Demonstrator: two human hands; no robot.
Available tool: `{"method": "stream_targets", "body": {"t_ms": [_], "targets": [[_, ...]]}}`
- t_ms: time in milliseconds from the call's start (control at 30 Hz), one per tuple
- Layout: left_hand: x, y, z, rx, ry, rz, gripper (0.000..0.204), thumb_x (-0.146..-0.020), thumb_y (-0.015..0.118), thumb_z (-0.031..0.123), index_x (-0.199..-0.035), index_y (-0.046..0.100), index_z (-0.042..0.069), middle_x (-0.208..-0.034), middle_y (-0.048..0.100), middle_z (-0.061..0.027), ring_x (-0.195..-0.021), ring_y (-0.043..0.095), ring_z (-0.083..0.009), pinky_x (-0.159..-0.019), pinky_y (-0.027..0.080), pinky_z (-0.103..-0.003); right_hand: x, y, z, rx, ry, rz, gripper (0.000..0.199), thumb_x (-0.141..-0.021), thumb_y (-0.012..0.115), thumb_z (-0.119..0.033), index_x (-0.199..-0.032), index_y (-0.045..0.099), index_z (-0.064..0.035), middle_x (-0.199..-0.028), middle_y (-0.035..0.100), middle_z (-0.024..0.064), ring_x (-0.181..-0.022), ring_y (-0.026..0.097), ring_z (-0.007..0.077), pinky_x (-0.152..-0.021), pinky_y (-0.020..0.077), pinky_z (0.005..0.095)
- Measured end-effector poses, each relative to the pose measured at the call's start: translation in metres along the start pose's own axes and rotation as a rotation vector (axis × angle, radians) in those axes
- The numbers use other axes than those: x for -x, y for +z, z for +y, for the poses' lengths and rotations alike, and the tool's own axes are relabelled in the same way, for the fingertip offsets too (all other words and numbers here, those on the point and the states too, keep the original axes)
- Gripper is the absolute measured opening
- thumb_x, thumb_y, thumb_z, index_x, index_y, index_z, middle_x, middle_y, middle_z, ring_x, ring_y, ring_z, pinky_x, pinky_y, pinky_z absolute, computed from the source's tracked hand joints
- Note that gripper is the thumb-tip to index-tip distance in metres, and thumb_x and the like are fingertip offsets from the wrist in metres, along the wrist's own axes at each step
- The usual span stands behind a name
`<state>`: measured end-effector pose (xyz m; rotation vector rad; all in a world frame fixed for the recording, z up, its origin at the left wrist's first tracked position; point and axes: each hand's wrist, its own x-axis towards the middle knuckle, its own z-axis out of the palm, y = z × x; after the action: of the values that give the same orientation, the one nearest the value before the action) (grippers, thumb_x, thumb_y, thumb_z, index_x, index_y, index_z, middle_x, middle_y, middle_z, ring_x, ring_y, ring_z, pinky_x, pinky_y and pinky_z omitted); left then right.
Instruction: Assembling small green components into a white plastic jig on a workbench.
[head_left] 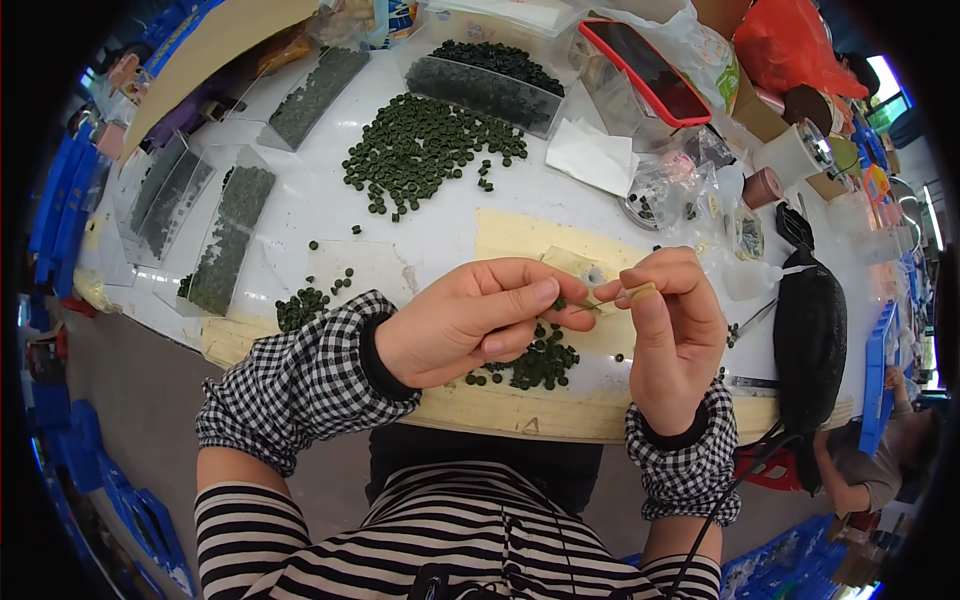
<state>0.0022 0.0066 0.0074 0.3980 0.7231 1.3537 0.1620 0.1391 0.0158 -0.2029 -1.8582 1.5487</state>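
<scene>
Right now, the left hand point(470, 322) is pinching one small dark green piece point(560, 303), thumb and forefinger pressing together on it. This piece is sitting on the person's side of the big green heap point(425, 150), off toward that heap's right. A thin strand point(588, 305) is showing beside it, stretching toward the right hand point(675, 335), which is curling in farther to the right of the big heap. A tan bit point(642, 290) is showing at the right thumb; I cannot tell whether the right fingertips are clamping it, or the strand, or merely lying close.

Judging by its size, the green piece is probably weighing almost nothing, and its crisp outline is suggesting something fairly stiff. Smooth sides could be making it slippery, so its rim is seeming the best place to hold, lightly, between thumb and forefinger. The strand is looking easier to bend, and its free end is perhaps offering the safer hold.

A smaller green pile point(545, 362) is lying nearer the person than the big heap, while a clear tray point(485, 95) is standing just beyond that heap.
</scene>
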Motion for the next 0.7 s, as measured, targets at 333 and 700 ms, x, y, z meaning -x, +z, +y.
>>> {"method": "stream_targets", "body": {"t_ms": [333, 700], "targets": [[-0.0021, -0.0031, -0.0030, 0.001, 0.018, -0.021, 0.023, -0.103, 0.042, 0.019, -0.113, 0.057, 0.005, -0.107, 0.065, -0.0123, -0.051, 0.034, 0.0000, -0.050, 0.031, -0.013, 0.0003, 0.0034, 0.0011, -0.042, -0.020, 0.003, 0.011, -0.093, 0.056, -0.002, -0.103, 0.057, 0.0019, -0.101, 0.050, 0.0082, -0.087, 0.056, 0.0120, -0.080, 0.0451, 0.0241], [-0.0004, 0.0022, -0.0005, -0.048, 0.007, 0.046, 0.025, -0.103, 0.043, 0.021, -0.112, 0.058, 0.003, -0.099, 0.066, -0.0099, -0.049, 0.034, -0.0006, -0.047, 0.030, -0.015, 0.0014, 0.0069, 0.0002, 0.053, -0.064, -0.015, 0.011, -0.090, 0.060, 0.001, -0.100, 0.059, 0.0020, -0.103, 0.051, 0.0103, -0.087, 0.053, 0.0127, -0.076, 0.0454, 0.0239]]}}
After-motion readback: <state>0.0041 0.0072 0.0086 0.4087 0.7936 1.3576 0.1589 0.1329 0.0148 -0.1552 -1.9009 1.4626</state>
